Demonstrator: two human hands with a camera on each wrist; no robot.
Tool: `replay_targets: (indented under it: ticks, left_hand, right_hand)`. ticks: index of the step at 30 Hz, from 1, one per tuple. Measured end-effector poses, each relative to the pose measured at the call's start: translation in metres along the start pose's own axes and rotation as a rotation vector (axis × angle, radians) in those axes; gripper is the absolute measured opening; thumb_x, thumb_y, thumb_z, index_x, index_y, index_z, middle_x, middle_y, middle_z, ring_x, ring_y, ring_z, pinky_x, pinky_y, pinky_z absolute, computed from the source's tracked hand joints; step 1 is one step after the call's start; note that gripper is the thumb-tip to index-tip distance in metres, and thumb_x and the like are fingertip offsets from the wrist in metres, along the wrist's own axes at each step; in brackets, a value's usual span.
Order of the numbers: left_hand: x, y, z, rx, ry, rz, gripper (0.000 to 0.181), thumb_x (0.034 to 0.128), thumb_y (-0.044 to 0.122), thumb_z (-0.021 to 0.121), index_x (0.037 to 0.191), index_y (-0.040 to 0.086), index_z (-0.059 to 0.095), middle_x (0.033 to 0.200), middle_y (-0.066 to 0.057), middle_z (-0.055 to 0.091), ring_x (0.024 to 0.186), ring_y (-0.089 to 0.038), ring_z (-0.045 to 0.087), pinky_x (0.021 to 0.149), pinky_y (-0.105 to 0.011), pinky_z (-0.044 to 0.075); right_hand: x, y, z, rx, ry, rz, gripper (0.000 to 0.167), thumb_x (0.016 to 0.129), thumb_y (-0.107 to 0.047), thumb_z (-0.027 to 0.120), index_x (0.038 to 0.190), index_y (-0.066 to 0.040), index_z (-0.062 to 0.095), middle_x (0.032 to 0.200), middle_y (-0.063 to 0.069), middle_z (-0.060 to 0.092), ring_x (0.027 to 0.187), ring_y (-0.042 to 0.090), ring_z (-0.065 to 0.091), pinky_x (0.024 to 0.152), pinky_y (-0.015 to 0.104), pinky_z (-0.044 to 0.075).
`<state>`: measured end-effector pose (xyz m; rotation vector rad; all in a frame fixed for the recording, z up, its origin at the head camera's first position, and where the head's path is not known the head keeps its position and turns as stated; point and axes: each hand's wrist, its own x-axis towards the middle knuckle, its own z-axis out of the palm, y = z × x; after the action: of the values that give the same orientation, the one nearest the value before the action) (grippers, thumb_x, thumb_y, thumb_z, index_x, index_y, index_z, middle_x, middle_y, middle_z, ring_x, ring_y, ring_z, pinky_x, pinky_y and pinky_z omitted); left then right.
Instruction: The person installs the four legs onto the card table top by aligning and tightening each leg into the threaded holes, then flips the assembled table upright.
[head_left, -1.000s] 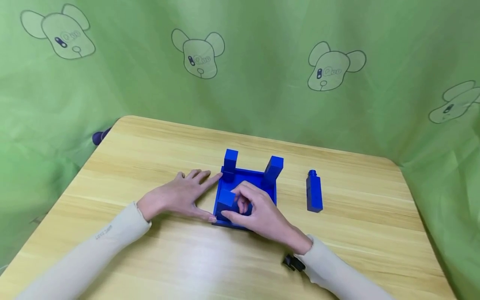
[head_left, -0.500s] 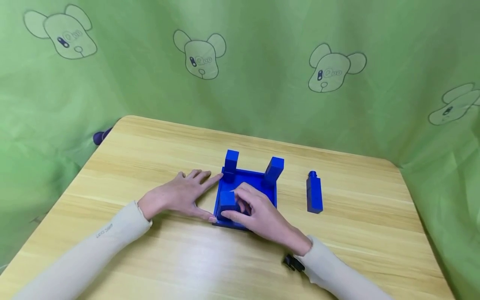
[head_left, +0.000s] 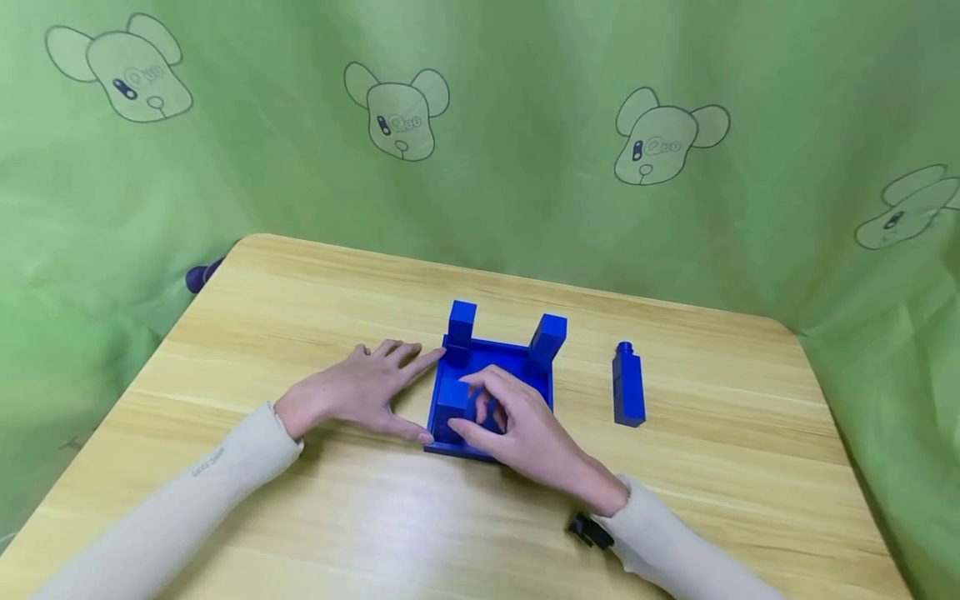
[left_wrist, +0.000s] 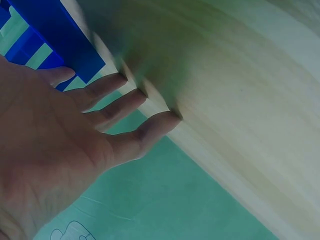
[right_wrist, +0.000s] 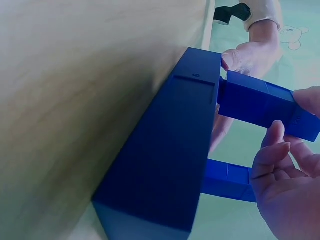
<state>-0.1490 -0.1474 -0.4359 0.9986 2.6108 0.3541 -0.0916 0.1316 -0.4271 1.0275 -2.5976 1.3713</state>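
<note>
A blue square frame with a raised rim (head_left: 491,342) lies on the wooden table, with blue square posts standing at its corners. My right hand (head_left: 521,425) pinches the near-left post (head_left: 452,408) between thumb and fingers. In the right wrist view, a narrow neck shows between this post (right_wrist: 255,100) and the frame (right_wrist: 160,145). My left hand (head_left: 367,387) lies spread on the table, its index fingertip and thumb touching the frame's left side. The far-left post (head_left: 461,325) and far-right post (head_left: 550,337) stand upright, held by neither hand.
A loose blue post (head_left: 628,387) with a threaded end lies on the table to the right of the frame. A green curtain (head_left: 517,167) with printed bear heads hangs behind the table (head_left: 337,517). A black device (head_left: 590,531) is on the right wrist.
The near-left post has turned slightly in my right hand, and the fingers and thumb have shifted a little on it. My left hand and the frame stay in place.
</note>
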Motion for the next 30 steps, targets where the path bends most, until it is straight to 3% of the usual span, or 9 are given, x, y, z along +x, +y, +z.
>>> replay_targets:
  ticks: [10, 13, 16, 19, 24, 30]
  left_hand:
    - [0.0003, 0.0001, 0.0076, 0.001, 0.007, 0.003, 0.126, 0.0842, 0.091, 0.065, 0.178, 0.024, 0.015, 0.173, -0.025, 0.031, 0.158, -0.045, 0.03, 0.113, -0.084, 0.028]
    - [0.0013, -0.0003, 0.004, 0.006, 0.009, -0.001, 0.126, 0.0844, 0.091, 0.065, 0.178, 0.024, 0.014, 0.173, -0.024, 0.03, 0.158, -0.045, 0.03, 0.114, -0.083, 0.028]
    - [0.0009, 0.0001, 0.0008, 0.005, 0.007, -0.002, 0.127, 0.0839, 0.091, 0.066, 0.178, 0.024, 0.014, 0.173, -0.024, 0.03, 0.158, -0.044, 0.03, 0.114, -0.083, 0.028]
    - [-0.0001, 0.0001, 0.0009, 0.009, 0.008, -0.002, 0.127, 0.0836, 0.092, 0.065, 0.178, 0.023, 0.014, 0.173, -0.024, 0.03, 0.157, -0.044, 0.03, 0.113, -0.083, 0.029]
    - [0.0004, -0.0004, 0.0014, 0.014, 0.012, 0.007, 0.126, 0.0841, 0.091, 0.065, 0.178, 0.024, 0.014, 0.173, -0.025, 0.03, 0.157, -0.045, 0.03, 0.113, -0.083, 0.029]
    - [0.0023, -0.0011, 0.0018, 0.028, -0.003, 0.01, 0.126, 0.0856, 0.091, 0.063, 0.178, 0.023, 0.012, 0.174, -0.025, 0.028, 0.158, -0.046, 0.029, 0.114, -0.082, 0.029]
  right_hand:
    - [-0.0013, 0.0022, 0.0022, 0.02, -0.027, 0.02, 0.052, 0.099, -0.029, 0.085, 0.146, -0.016, 0.064, 0.095, 0.0, 0.063, 0.074, 0.011, 0.057, 0.062, 0.027, 0.05]
    - [0.0022, 0.0022, 0.0009, 0.009, -0.03, 0.023, 0.046, 0.098, -0.031, 0.087, 0.137, -0.016, 0.069, 0.088, -0.005, 0.061, 0.071, 0.009, 0.056, 0.06, 0.027, 0.05]
    - [0.0039, 0.0021, 0.0003, -0.001, -0.03, 0.023, 0.031, 0.097, -0.032, 0.088, 0.119, -0.019, 0.071, 0.083, -0.009, 0.059, 0.067, 0.007, 0.054, 0.057, 0.027, 0.048]
    - [0.0033, 0.0021, 0.0006, -0.018, -0.023, 0.001, 0.025, 0.098, -0.031, 0.086, 0.113, -0.02, 0.07, 0.086, -0.008, 0.058, 0.07, 0.009, 0.054, 0.059, 0.027, 0.048]
    - [0.0009, 0.0022, 0.0004, -0.034, -0.001, -0.032, 0.03, 0.098, -0.026, 0.085, 0.124, -0.016, 0.073, 0.1, -0.007, 0.06, 0.078, 0.015, 0.057, 0.065, 0.027, 0.051]
    - [0.0003, 0.0007, -0.0006, -0.032, -0.012, -0.023, 0.032, 0.099, -0.028, 0.085, 0.127, -0.017, 0.073, 0.099, -0.01, 0.063, 0.079, 0.015, 0.06, 0.066, 0.027, 0.053]
